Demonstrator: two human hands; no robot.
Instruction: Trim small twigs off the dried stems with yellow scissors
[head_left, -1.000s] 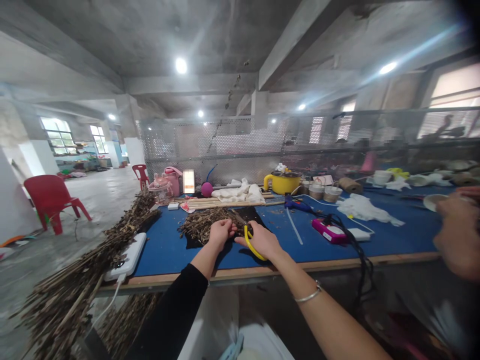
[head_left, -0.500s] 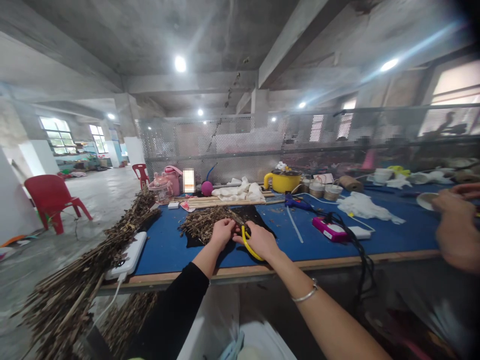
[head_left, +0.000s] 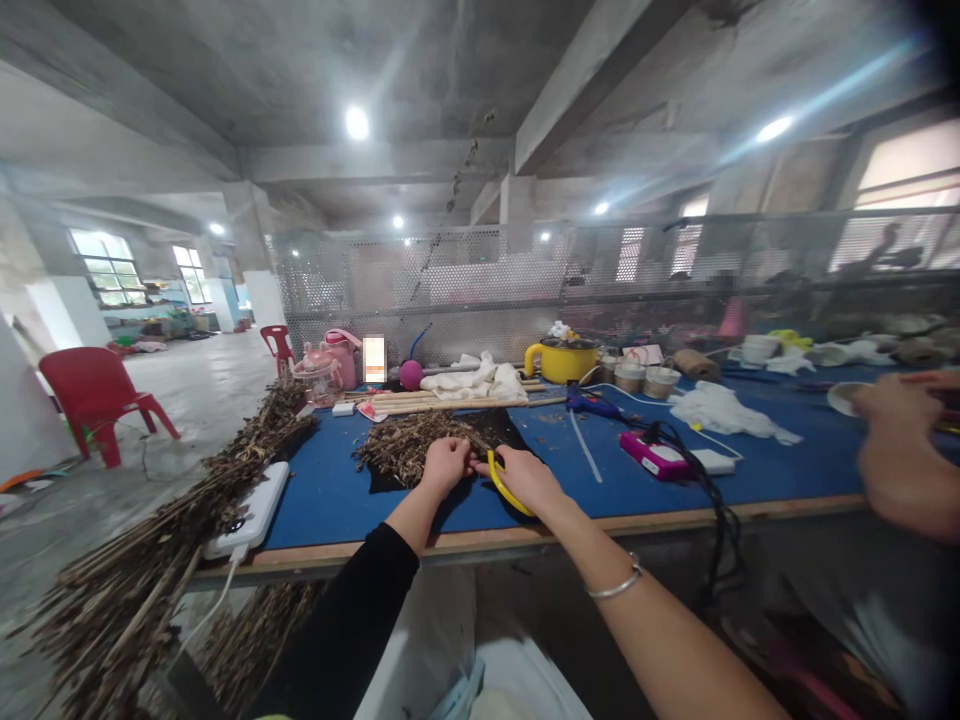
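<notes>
My left hand (head_left: 445, 464) is closed on a dry twig at the edge of a pile of cut dried stalks (head_left: 401, 445) that lies on a black cloth on the blue table (head_left: 330, 495). My right hand (head_left: 527, 478) grips yellow-handled shears (head_left: 501, 484), whose blades point toward the twig beside my left fingers. Both hands nearly touch.
A long bundle of dried branches (head_left: 172, 540) and a white power bank (head_left: 255, 510) lie at the table's left end. A purple glue gun (head_left: 596, 405), a pink box (head_left: 658, 456), black cable, white cloths, a yellow pot (head_left: 566, 362) and cups are behind. Another person's hand (head_left: 900, 455) is at right.
My hands have stayed at the stalk pile with only small shifts. The other person's hand at the right has moved slightly left.
</notes>
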